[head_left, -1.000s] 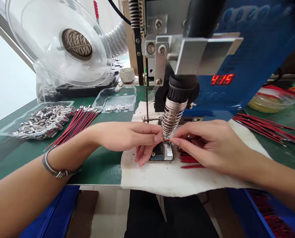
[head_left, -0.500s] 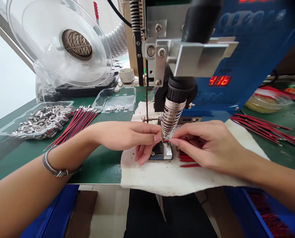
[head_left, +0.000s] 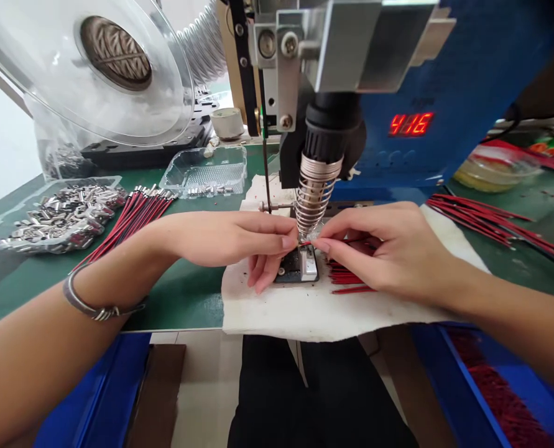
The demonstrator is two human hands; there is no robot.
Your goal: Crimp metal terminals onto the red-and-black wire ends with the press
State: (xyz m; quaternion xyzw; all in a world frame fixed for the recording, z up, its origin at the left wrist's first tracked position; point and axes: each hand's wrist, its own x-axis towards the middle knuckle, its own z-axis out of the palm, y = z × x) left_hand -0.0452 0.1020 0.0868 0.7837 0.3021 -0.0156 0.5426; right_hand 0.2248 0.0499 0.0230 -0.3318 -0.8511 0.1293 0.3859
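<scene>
My right hand (head_left: pixel 388 252) pinches a thin red wire (head_left: pixel 307 243) between thumb and forefinger, its end under the tip of a soldering iron (head_left: pixel 318 186) with a coiled metal sleeve. Across from it, my left hand (head_left: pixel 230 239) is closed in a pinch right beside the tip. Whatever lies between those fingertips is too small to make out. Below the tip sits a small dark fixture with a pale metal block (head_left: pixel 309 266). Several red wires (head_left: pixel 346 274) lie on the white cloth (head_left: pixel 277 311), partly under my right hand.
At left, a clear tray (head_left: pixel 66 214) holds many small metal cylinders, beside a bundle of red and black wires (head_left: pixel 130 218). Behind are another clear tray (head_left: pixel 206 174) and a clear round shield (head_left: pixel 165 93). A blue machine (head_left: pixel 398 162) stands ahead; more wires (head_left: pixel 486 221) lie right.
The view has tilted down and shifted slightly, so the scene sits higher and further left. Both hands stay pinched at the iron's tip.
</scene>
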